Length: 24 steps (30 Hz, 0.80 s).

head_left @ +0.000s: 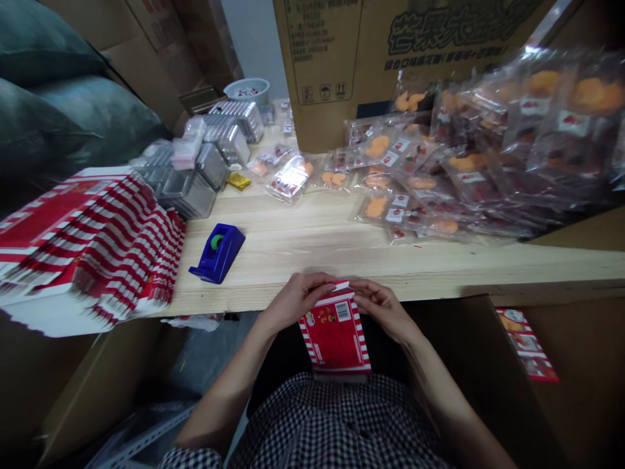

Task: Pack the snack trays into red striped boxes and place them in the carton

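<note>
A red box [336,335] with red-and-white striped sides and a barcode hangs upright just in front of the table's near edge. My left hand [305,296] pinches its top flap at the left corner, thumb on the near side. At the right corner, my right hand [381,303] has its fingers closed on the same flap. Both hands are close together, with the narrow white-edged flap between them. A blue tape dispenser [218,253] with a green core stands on the table, left of my hands.
Stacked striped boxes [97,241] fill the table's left end. Behind are clear plastic trays [195,169], a yellow packet [238,180] and a bowl [247,90]. Clear bags with orange pieces [420,176] pile up at the right, by a large carton [327,71]. An open carton [576,332] stands lower right.
</note>
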### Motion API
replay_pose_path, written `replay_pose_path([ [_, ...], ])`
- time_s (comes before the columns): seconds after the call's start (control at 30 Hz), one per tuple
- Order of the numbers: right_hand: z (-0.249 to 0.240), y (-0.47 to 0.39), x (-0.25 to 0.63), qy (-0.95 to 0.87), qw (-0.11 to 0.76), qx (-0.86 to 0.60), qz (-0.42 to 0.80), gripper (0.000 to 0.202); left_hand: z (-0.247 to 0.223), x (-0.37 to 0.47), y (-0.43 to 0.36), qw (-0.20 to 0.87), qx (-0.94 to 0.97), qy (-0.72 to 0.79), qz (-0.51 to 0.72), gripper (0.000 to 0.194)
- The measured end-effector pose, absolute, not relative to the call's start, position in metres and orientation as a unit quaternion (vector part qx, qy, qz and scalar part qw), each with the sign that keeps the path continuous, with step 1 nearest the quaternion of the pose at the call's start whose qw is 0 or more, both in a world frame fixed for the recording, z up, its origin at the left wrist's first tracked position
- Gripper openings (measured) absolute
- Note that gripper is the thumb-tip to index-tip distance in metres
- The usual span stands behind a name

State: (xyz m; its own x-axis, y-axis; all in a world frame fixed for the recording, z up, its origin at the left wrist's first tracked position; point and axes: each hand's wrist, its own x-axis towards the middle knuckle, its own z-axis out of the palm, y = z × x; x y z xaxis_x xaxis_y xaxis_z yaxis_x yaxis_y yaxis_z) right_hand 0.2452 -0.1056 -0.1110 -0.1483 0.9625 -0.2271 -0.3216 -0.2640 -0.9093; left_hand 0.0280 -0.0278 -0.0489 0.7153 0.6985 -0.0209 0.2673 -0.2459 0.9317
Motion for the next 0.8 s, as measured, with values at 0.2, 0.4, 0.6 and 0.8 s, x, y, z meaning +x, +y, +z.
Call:
replay_pose_path([
  [0.2,-0.123,-0.118,0.241,-0.327,0.498,-0.449,0.666,0.034,-0.051,0.027,-0.032,0.525,0.761,0.321,0.206,0.029],
  [0.4,-0.118,-0.113,0.238,-0.334,0.499,-0.454,0.659,0.032,-0.052,0.023,-0.03,0.491,0.781,0.328,0.202,0.028],
  [0.6,-0.12,-0.116,0.235,-0.33,0.509,-0.463,0.647,0.032,-0.046,0.022,-0.03,0.473,0.805,0.311,0.176,0.032],
  [0.8,-0.108,-0.118,0.236,-0.425,0.493,-0.456,0.607,0.06,-0.034,0.026,-0.033,0.447,0.833,0.289,0.153,0.034],
])
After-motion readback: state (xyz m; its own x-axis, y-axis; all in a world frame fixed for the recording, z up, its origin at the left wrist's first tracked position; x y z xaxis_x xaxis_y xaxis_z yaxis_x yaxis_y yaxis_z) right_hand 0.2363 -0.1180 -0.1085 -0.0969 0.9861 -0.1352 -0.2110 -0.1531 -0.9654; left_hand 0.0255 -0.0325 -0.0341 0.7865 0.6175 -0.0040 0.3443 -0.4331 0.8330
